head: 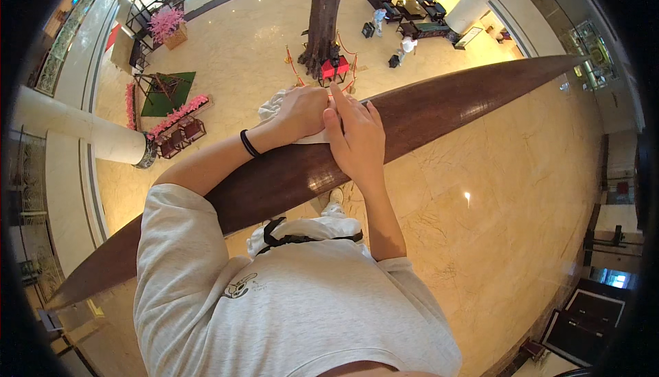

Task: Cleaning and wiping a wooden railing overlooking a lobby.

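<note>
A wide, dark brown wooden handrail (pixel 432 104) crosses in front of me, its ends bent by the lens. On its top lies a white cloth (pixel 272 105), bunched at the far side and partly covered by both hands. My left hand (pixel 302 113), with a black band on the wrist, has its fingers curled down on the cloth. Beside it, touching its fingers, my right hand (pixel 359 140) rests with the fingers extended and somewhat apart. Part of the cloth runs under the right thumb; the palm side is hidden.
Far below the rail, a lobby floor (pixel 247 42) holds a large tree trunk (pixel 322 24) inside red ropes. Two people (pixel 380 19) with suitcases walk near dark sofas (pixel 429 5). Pink blossoms (pixel 166 22) and pale columns (pixel 87 125) stand left. One shoe (pixel 336 196) shows below the rail.
</note>
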Demonstrator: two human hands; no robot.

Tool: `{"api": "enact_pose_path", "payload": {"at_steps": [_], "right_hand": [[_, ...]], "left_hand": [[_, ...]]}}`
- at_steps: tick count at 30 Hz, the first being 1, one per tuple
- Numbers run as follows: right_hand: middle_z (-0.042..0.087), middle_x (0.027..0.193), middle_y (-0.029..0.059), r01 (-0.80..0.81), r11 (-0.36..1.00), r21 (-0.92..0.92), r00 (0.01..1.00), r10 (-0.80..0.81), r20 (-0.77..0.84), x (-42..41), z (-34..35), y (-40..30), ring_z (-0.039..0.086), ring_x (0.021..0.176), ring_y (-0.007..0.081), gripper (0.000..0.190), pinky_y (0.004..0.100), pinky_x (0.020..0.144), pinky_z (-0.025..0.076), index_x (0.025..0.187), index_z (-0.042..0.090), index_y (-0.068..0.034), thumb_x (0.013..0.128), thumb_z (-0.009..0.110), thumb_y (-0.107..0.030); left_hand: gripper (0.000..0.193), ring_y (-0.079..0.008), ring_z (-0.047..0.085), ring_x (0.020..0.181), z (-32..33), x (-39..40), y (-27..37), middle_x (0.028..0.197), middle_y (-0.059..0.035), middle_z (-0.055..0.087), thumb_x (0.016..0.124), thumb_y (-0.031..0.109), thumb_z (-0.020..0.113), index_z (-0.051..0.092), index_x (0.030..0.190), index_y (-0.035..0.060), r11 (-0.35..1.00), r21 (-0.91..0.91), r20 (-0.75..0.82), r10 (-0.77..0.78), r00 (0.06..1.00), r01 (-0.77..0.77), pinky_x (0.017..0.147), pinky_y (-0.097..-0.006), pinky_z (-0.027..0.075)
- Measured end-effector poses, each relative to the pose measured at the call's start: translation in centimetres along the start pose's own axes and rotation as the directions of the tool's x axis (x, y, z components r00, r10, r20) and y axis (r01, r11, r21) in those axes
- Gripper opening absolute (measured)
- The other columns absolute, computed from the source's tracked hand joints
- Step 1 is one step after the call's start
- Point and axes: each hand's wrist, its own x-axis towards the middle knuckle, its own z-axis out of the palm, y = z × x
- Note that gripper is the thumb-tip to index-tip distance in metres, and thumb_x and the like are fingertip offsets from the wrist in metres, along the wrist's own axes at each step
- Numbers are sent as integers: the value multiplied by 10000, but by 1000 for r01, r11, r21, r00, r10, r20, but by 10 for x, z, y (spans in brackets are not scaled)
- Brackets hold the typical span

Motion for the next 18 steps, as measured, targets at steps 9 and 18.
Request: {"api": "enact_pose_path", "payload": {"at_steps": [9,18], "right_hand": [[619,1177,171,57,983,-174,998,-50,41,5,12,34,556,1132,329,360,449,989,381,1141,632,-50,881,582,-294],[638,1108,145,38,946,-323,994,-2,111,4,9,69,528,1158,314,302,451,1056,321,1004,659,-23,884,580,-289]], "left_hand": [[562,-402,638,635,13,-28,-26,656,-226,639,895,445,407,687,676,10,985,158,-86,-52,995,65,720,-502,477],[709,-394,621,713,-40,-230,-190,701,-231,629,880,618,416,643,645,-12,855,63,32,-518,855,516,679,-473,470]]}}
